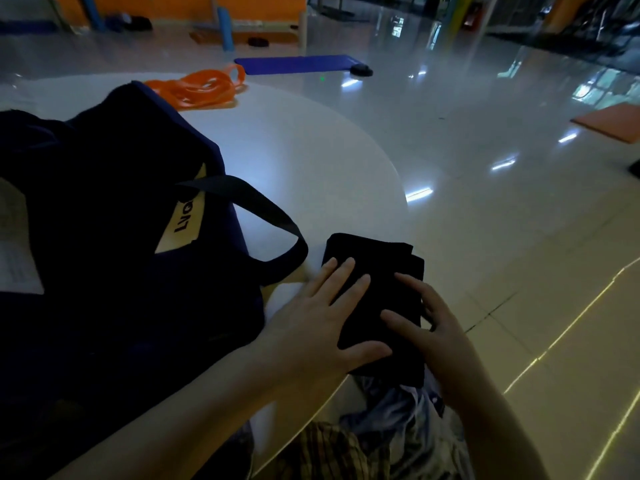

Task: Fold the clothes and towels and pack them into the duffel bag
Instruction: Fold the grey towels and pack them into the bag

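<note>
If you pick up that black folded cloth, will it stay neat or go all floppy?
Probably floppy: the black folded cloth is soft layered fabric, so its folds may open unless both hands support it. It looks light. It likely won't roll, lying flat on the table.

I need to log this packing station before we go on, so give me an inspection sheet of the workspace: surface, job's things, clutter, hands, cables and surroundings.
Surface: round white table, glare patch near the bag.
Job's things: navy duffel bag at left, black strap looping out; folded black cloth at the table's near edge; crumpled light blue garment and plaid cloth below the edge.
Clutter: orange resistance bands at the far side.
Hands: left hand flat on the folded cloth; right hand on its right edge, fingers curled at the side.
Cables: nothing seen.
Surroundings: glossy floor, blue exercise mat, orange mat.
</note>
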The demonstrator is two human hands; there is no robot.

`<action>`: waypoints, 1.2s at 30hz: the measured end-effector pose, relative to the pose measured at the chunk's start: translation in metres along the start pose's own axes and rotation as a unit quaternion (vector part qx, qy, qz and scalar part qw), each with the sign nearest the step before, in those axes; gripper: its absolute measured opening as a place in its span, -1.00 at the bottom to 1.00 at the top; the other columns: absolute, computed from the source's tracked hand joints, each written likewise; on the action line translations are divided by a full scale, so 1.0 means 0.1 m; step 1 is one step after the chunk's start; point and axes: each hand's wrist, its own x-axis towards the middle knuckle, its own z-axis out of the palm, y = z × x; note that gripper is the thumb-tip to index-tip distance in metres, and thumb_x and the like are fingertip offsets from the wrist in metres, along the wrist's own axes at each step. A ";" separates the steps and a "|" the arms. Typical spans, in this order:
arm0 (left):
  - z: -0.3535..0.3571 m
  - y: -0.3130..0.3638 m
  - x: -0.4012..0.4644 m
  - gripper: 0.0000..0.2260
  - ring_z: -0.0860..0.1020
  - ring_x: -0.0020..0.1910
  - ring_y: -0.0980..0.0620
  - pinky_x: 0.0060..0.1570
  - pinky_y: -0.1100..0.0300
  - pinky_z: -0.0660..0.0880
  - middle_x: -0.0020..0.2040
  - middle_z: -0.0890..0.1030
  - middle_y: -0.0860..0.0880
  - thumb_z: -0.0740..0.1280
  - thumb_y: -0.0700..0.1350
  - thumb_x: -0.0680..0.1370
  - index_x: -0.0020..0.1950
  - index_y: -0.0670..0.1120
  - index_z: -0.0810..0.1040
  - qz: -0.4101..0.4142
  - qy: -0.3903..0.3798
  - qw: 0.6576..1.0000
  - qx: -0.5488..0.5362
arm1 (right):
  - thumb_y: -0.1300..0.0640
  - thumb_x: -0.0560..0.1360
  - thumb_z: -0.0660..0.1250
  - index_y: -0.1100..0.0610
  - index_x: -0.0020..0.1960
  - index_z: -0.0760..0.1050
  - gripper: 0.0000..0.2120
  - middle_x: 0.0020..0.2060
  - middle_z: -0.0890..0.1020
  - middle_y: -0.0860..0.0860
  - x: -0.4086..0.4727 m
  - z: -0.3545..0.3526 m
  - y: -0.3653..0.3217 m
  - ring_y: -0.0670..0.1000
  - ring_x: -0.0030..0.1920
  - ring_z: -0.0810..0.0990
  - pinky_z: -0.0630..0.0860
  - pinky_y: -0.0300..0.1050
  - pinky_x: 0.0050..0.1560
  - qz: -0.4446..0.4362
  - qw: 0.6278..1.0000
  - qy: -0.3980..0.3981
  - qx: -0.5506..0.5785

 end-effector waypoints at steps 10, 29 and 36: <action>-0.57 -0.51 -1.08 -0.34 0.15 0.30 0.55 0.04 0.57 0.26 0.32 0.09 0.52 -0.10 0.59 0.30 0.30 0.36 0.27 -0.006 0.185 0.980 -0.079 | 0.24 0.21 0.53 0.01 0.19 0.55 -0.44 0.08 0.60 0.26 -0.13 0.04 -0.47 0.25 -0.11 0.66 0.59 -0.05 -0.29 0.066 0.969 -0.142 0.193; -1.05 -1.56 -1.63 -0.54 0.48 0.24 -0.11 0.09 0.06 0.43 0.46 0.27 0.01 0.38 -0.04 0.50 0.38 -0.06 0.41 -0.398 0.331 0.855 0.035 | 0.16 0.45 0.41 -0.10 0.21 0.43 -0.61 0.05 0.54 -0.14 0.58 2.28 -1.78 -0.15 0.03 0.55 0.50 -0.27 0.02 -0.335 0.897 -0.181 -0.224; -1.69 -1.58 -2.28 -0.34 0.43 0.27 0.01 0.20 0.16 0.34 0.39 0.39 0.06 0.29 0.04 0.27 0.38 -0.03 0.46 -0.379 0.282 0.881 0.022 | 0.09 0.42 0.42 -0.13 0.26 0.44 -0.56 -0.08 0.51 -0.19 0.49 2.59 -1.87 -0.19 -0.19 0.54 0.51 -0.37 -0.25 -0.306 0.820 -0.302 -0.378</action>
